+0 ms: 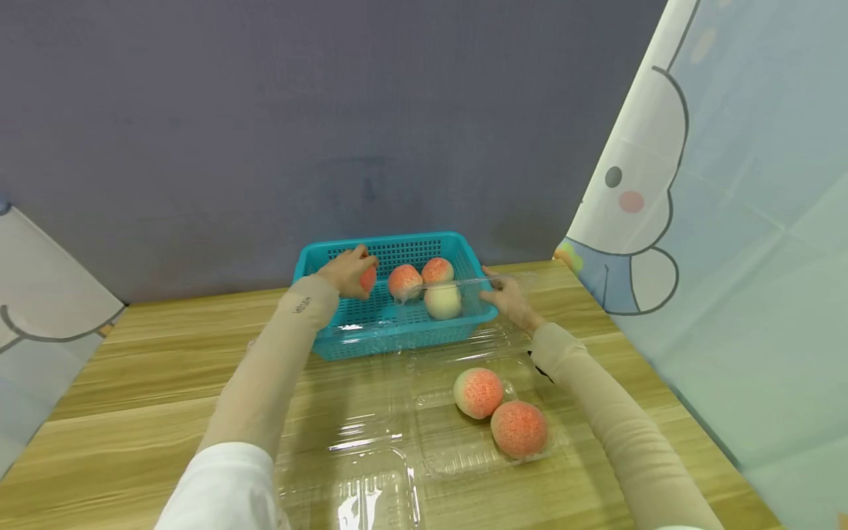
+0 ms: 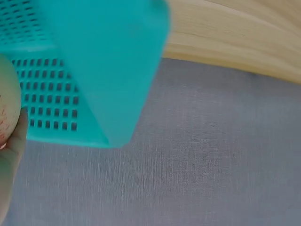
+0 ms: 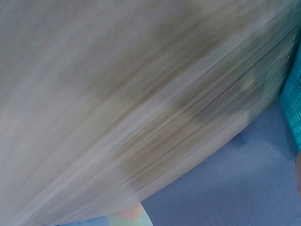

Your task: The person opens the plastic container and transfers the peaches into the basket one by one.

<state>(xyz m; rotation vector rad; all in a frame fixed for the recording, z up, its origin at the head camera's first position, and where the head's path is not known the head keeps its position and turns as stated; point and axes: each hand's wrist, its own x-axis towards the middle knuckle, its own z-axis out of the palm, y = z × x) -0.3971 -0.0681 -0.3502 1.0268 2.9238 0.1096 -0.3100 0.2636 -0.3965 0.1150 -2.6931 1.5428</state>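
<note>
In the head view my left hand (image 1: 349, 272) grips a peach (image 1: 368, 279) over the left part of a blue-green basket (image 1: 387, 341). The left wrist view shows this peach (image 2: 8, 101) large at the left edge, a fingertip against its side. Inside the basket are two reddish peaches (image 1: 405, 282) and a paler one (image 1: 442, 302). My right hand (image 1: 509, 299) is at the basket's right rim, thumb and forefinger spread apart, beside a raised clear plastic lid (image 1: 473, 291) that overlaps the basket. Only a sliver of finger (image 3: 298, 175) shows in the right wrist view.
Nearer me, a clear plastic clamshell box (image 1: 430, 442) lies unfolded on the wooden table (image 1: 165, 383). Two more peaches (image 1: 478, 393) sit in its right part. A grey cloth wall (image 1: 298, 147) rises behind the basket, and a printed curtain (image 1: 742, 258) hangs on the right.
</note>
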